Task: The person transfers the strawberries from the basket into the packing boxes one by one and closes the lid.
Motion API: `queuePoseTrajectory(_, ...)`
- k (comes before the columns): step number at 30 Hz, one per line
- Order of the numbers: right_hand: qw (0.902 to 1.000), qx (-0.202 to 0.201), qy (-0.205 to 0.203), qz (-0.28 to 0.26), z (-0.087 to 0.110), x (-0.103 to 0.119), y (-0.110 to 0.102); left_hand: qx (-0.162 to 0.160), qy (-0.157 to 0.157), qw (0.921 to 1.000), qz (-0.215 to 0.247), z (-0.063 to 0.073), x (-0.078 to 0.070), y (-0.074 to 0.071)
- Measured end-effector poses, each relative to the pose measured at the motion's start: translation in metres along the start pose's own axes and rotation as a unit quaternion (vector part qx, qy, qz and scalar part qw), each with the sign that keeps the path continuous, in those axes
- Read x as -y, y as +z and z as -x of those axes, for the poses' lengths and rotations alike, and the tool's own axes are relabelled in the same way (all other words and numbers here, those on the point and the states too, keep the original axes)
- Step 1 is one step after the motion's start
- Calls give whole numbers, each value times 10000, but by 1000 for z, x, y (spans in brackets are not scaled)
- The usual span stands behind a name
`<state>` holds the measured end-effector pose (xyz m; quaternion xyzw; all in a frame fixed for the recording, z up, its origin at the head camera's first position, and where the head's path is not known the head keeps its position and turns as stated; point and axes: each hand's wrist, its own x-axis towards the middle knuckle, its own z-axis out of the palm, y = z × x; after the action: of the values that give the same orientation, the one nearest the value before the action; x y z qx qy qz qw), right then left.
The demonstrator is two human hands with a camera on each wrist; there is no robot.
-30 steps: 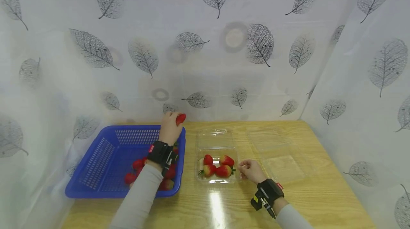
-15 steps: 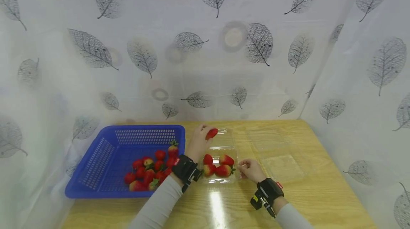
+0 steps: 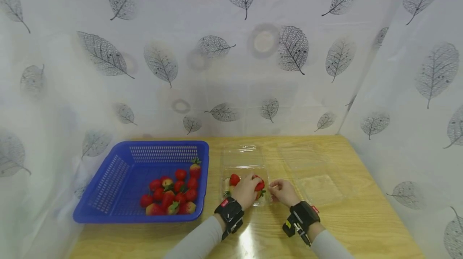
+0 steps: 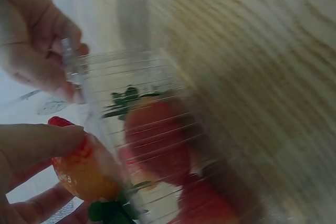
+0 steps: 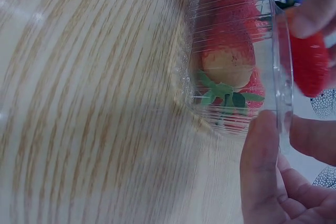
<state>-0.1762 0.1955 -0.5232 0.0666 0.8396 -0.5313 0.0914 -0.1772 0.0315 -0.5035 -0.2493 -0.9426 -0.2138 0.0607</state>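
My left hand point(image 3: 246, 191) holds a strawberry point(image 4: 84, 169) between thumb and fingers, over the clear plastic clamshell box point(image 3: 225, 203). Its green leaves point down in the left wrist view. Inside the box lie several strawberries, among them one at the back left point(image 3: 234, 179); the hand hides part of them. My right hand point(image 3: 285, 193) pinches the box's right rim point(image 5: 284, 93) between thumb and finger. The box's lid point(image 3: 242, 155) lies folded back behind it.
A blue perforated basket point(image 3: 123, 194) stands on the left, with several strawberries point(image 3: 168, 198) toward its right side. Another clear clamshell point(image 3: 320, 188) lies opened on the right of the wooden table point(image 3: 369, 227). A leaf-patterned curtain point(image 3: 231, 82) rises behind.
My left hand has carried the strawberry from over the basket's back right corner, rightward past the lid, then down toward the box. My right hand has stayed at the rim.
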Motion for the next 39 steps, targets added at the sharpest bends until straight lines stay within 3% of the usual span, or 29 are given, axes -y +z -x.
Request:
queuePoseTrajectory(8,10000,-15,50,-39,-2,-2,1,-46,-135,9993,-356,4,5,16)
queuePoseTrajectory(22,10000,-9,92,2,-3,-3,0,503,-884,9947,-159,2,12,14)
queuePoseTrajectory(32,9999,11,98,17,-4,-5,1,410,-983,9938,-312,2,13,24)
queuePoseTrajectory(39,9999,0,120,3,-3,-4,1,257,-791,9950,-557,4,16,30)
